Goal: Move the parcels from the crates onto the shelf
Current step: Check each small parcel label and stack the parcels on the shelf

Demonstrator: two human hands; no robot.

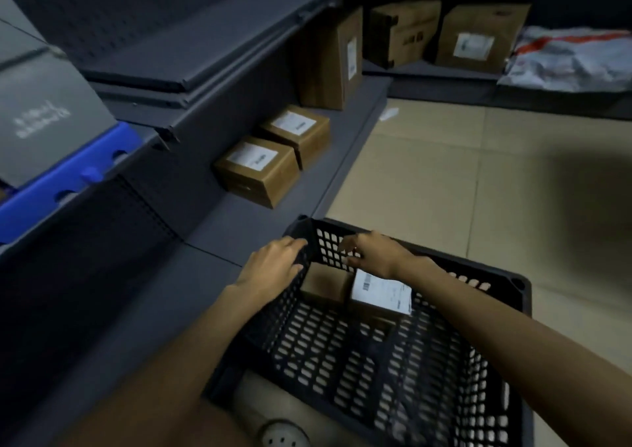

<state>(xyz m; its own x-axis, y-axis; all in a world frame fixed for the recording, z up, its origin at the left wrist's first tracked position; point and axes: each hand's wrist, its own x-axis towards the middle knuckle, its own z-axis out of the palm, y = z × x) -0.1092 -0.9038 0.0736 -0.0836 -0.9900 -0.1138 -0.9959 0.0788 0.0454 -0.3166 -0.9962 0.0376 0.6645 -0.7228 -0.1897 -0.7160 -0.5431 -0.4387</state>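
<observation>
at the far corner of the black crate [496, 361] lie two parcels, a plain brown box [325, 284] and a labelled box [381, 296] touching it. the left hand [273, 262] rests over the crate's near wall, fingers loose; the right hand [372, 251] hovers above the labelled box, fingers apart, gripping nothing. a hasty grab could snag on the lattice or drop a box. beyond the crate, the grey shelf [246, 227] holds two small boxes [273, 152]; beside it, pale floor tiles [427, 173].

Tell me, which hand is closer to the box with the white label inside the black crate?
Right. The right hand hovers just above the labelled box, at its far edge. The left hand rests on the black crate rim, beyond the plain brown box.
</observation>
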